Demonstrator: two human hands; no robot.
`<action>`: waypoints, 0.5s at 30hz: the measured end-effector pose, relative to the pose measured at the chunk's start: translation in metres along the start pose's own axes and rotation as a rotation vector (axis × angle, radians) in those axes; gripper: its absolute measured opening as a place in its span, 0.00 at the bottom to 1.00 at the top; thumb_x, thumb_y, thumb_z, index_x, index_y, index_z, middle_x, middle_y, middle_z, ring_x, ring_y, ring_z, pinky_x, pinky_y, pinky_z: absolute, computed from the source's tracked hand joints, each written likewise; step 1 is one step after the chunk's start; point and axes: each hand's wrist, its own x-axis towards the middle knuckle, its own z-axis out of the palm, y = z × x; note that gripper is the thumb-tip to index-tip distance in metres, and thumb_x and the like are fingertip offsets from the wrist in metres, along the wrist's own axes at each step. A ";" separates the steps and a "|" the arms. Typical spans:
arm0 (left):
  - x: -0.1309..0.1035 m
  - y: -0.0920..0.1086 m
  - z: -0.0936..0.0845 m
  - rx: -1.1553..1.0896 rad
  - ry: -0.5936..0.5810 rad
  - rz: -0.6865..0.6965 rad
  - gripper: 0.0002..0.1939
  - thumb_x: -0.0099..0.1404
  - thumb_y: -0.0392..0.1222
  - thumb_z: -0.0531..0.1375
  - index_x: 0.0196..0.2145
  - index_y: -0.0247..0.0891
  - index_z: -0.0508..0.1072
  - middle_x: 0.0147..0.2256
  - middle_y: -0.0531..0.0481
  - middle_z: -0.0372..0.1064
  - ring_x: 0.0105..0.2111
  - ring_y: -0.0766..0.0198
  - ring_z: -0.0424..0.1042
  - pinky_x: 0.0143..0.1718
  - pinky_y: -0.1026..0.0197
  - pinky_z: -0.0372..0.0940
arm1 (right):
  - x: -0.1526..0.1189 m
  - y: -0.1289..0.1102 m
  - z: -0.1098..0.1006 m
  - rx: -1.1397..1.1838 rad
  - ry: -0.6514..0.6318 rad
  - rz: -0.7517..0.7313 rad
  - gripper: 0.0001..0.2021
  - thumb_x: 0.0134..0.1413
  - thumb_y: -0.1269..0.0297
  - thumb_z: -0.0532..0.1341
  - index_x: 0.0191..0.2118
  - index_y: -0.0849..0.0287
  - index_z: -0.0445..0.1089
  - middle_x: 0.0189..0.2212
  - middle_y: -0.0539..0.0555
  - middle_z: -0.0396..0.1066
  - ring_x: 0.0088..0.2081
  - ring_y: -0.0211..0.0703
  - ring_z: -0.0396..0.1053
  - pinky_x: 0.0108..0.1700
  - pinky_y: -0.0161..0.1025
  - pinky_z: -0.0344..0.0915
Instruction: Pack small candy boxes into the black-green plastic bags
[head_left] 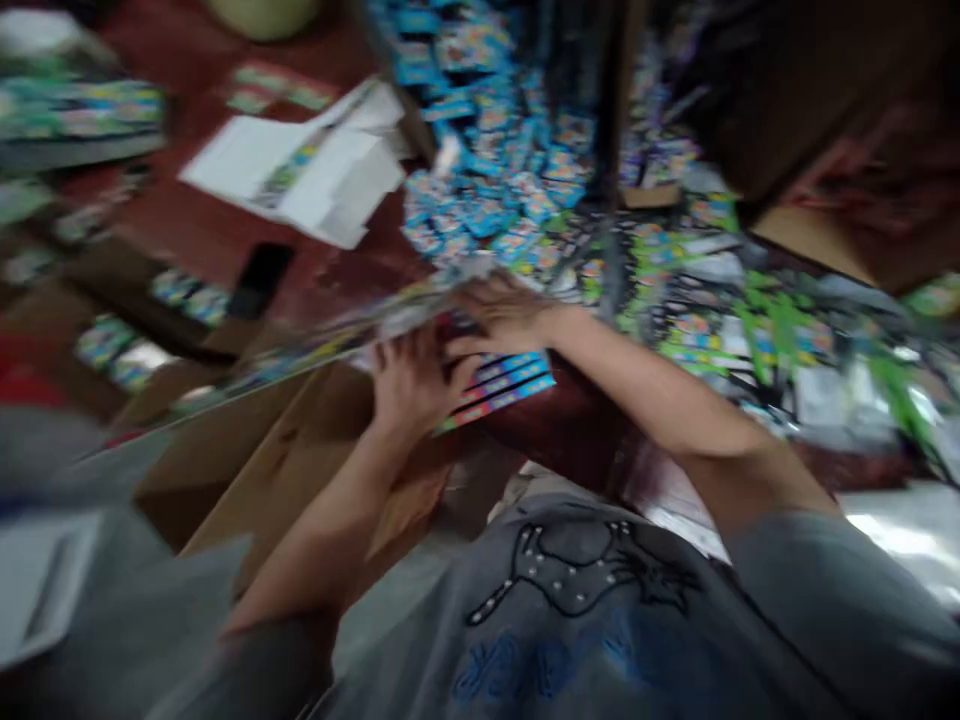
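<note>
Both hands meet over a brightly printed striped card or packet (506, 388) at the table's near edge; blur hides its exact kind. My left hand (411, 382) lies on its left side, fingers spread and thumb pointing right. My right hand (501, 312) rests flat just beyond, fingers stretched to the left. A long, thin printed sheet or strip (322, 350) runs from under the fingertips down to the left, over a cardboard box (277, 450). Whether either hand grips it does not show clearly.
A heap of small blue packets (487, 190) lies ahead. Green and black packets (712, 300) spread to the right. White folded card (330, 175), a dark phone-like object (261, 280) and open cartons (817, 240) stand around the reddish table (195, 230).
</note>
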 end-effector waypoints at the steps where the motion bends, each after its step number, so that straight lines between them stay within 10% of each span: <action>1: 0.006 -0.002 0.000 0.003 -0.044 0.043 0.41 0.75 0.62 0.52 0.69 0.22 0.64 0.67 0.22 0.64 0.69 0.33 0.62 0.68 0.36 0.57 | -0.007 -0.003 -0.003 0.004 -0.004 0.011 0.42 0.70 0.33 0.56 0.71 0.67 0.65 0.70 0.60 0.69 0.71 0.52 0.65 0.74 0.48 0.55; 5: 0.019 -0.002 0.005 0.123 -0.051 -0.075 0.42 0.72 0.63 0.53 0.72 0.29 0.64 0.64 0.25 0.69 0.60 0.31 0.70 0.61 0.35 0.64 | -0.078 0.007 -0.014 -0.020 0.178 0.232 0.41 0.74 0.36 0.52 0.78 0.60 0.53 0.78 0.58 0.54 0.78 0.47 0.50 0.81 0.54 0.37; 11: 0.032 -0.002 0.001 0.092 -0.092 -0.225 0.38 0.69 0.58 0.56 0.71 0.38 0.67 0.66 0.27 0.69 0.63 0.29 0.70 0.63 0.28 0.62 | -0.269 0.056 -0.017 -0.172 0.152 1.076 0.43 0.71 0.47 0.58 0.79 0.70 0.47 0.79 0.74 0.47 0.79 0.69 0.45 0.78 0.72 0.38; 15: 0.051 0.001 -0.002 0.083 -0.142 -0.307 0.36 0.70 0.58 0.55 0.68 0.34 0.70 0.66 0.24 0.68 0.65 0.22 0.69 0.62 0.20 0.60 | -0.344 0.074 -0.023 -0.310 0.124 1.414 0.49 0.70 0.41 0.56 0.78 0.79 0.43 0.78 0.81 0.43 0.78 0.75 0.46 0.75 0.72 0.45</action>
